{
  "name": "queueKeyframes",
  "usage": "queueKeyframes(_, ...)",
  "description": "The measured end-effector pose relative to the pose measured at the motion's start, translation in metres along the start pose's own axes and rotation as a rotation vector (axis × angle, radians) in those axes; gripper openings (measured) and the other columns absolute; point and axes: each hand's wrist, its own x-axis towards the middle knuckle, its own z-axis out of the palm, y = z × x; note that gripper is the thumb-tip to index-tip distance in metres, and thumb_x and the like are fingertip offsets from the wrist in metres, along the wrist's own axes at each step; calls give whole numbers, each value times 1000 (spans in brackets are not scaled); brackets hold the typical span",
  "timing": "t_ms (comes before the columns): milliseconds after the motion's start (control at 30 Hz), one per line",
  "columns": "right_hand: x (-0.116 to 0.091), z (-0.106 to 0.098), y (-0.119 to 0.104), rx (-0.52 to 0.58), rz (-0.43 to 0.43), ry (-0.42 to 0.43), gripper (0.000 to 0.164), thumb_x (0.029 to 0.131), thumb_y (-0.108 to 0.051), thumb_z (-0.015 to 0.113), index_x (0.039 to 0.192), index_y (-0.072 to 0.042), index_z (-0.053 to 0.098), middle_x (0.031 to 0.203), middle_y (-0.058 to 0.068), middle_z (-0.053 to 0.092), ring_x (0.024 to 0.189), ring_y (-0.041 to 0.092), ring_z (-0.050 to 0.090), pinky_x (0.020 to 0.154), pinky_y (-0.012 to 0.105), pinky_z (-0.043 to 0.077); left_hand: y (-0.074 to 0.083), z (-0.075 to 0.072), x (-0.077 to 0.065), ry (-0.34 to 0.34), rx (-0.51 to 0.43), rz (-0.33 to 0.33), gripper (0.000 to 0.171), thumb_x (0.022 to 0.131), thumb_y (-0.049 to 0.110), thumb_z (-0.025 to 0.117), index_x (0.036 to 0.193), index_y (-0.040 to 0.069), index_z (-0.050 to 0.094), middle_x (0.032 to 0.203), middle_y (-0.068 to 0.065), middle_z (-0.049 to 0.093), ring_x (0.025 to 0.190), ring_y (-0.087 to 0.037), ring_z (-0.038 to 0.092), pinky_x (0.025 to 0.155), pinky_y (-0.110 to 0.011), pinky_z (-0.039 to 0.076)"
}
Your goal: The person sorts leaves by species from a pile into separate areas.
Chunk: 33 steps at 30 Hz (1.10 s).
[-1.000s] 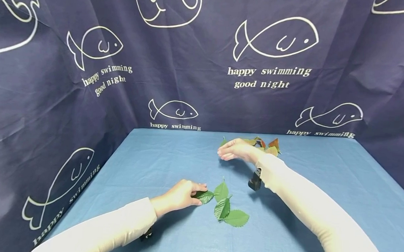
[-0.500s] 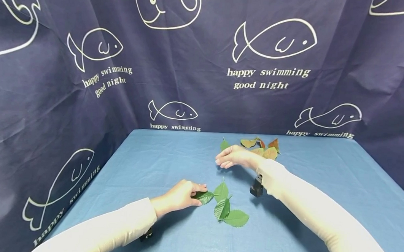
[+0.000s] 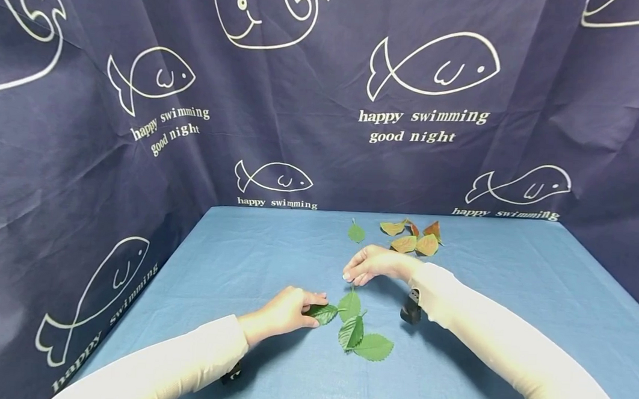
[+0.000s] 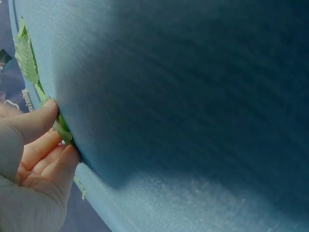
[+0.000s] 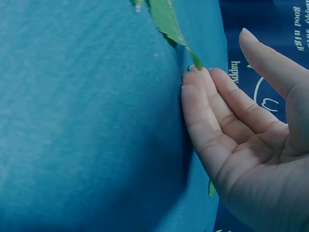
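My left hand [image 3: 288, 308] pinches a dark green leaf [image 3: 324, 313] between thumb and fingers, low on the blue cloth. In the left wrist view, the thumb and fingertips lie at opposite sides of this leaf [image 4: 62, 129]. Its tip meets another green leaf [image 3: 349, 306], whose stem points away from the person. My right hand [image 3: 377, 264] is at that stem; the right wrist view has its slightly bent fingertips by the stem's end and the thumb held well apart. Two more green leaves, a darker one [image 3: 351, 332] and a lighter one [image 3: 374, 347], overlap nearer the person.
Farther back on the blue tablecloth [image 3: 273, 251] lie a single green leaf [image 3: 356, 232] and several orange-yellow leaves [image 3: 427, 244]. Navy fabric [image 3: 313, 121] printed with white fish rises behind and along the left.
My right hand has come from beside the far leaves toward the person, down to the stem of the middle green leaf. The left hand stays in place on its leaf.
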Motion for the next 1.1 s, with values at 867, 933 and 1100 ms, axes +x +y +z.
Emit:
queueKeyframes(867, 1, 3, 15, -75, -89, -22, 26, 81, 2, 72, 106, 8, 71, 94, 13, 75, 80, 11, 69, 81, 26, 55, 2, -1, -2, -9, -16, 10, 45, 81, 13, 78, 125, 7, 67, 132, -11, 61, 59, -2, 42, 64, -16, 43)
queueKeyframes(933, 1, 3, 14, -85, -86, -16, 26, 81, 2, 72, 106, 7, 71, 94, 14, 75, 80, 11, 69, 81, 26, 55, 2, -1, -2, -6, -22, 11, 45, 81, 12, 78, 124, 6, 67, 131, -11, 61, 57, -2, 38, 62, -16, 41)
queueKeyframes(1100, 1, 3, 12, -113, -73, -4, 26, 80, 1, 73, 106, 5, 72, 96, 13, 75, 80, 10, 69, 81, 26, 55, 1, 1, -1, -7, -15, 1, 45, 82, 15, 78, 125, 8, 67, 132, -9, 61, 54, -2, 32, 60, -16, 39)
